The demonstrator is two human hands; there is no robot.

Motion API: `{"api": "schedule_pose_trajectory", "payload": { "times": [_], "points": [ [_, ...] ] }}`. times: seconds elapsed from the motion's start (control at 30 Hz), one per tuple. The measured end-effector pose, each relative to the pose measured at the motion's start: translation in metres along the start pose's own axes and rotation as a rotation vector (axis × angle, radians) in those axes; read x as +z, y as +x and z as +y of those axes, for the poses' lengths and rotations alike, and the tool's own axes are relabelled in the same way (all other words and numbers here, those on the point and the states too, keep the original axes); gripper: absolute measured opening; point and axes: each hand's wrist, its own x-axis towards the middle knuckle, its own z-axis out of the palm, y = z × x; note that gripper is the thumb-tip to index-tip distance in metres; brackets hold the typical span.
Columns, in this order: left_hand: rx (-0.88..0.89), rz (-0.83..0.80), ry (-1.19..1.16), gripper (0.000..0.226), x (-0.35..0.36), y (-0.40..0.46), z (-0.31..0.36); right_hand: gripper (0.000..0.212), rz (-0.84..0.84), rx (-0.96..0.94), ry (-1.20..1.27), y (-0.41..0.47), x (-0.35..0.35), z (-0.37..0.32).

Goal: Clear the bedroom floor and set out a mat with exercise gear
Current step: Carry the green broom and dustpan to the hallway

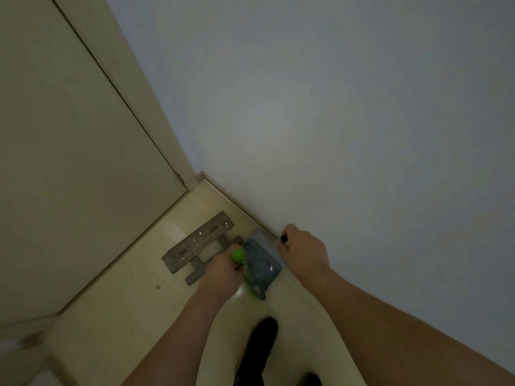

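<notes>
1. Down in the floor corner, between closed door and grey wall: lying flat, a worn wooden frame, crowding the narrow strip.
2. Just beside it, touching the baseboard: standing, a blue-green dustpan.
3. Closing around a green handle end: left hand, over the frame's near edge.
4. Gripping a thin black-tipped pole against the wall: right hand.
5. Standing on open floor nearer the camera: dark shoes.
</notes>
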Motion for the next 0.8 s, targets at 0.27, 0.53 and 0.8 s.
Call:
{"api": "schedule_pose_trajectory", "payload": {
  "times": [0.27, 0.53, 0.8],
  "points": [
    [0.056, -0.07, 0.089, 0.014, -0.002, 0.066, 0.015, 0.025, 0.01, 0.172, 0.274, 0.056, -0.018, 0.018],
    [0.129, -0.174, 0.163, 0.004, -0.011, 0.106, 0.081, 0.064, -0.264, 0.222, 0.375, 0.014, -0.047, 0.048],
    [0.103, -0.217, 0.126, 0.017, 0.019, 0.144, 0.124, 0.057, -0.259, 0.283, 0.409, 0.0, -0.048, 0.074]
  ]
}}
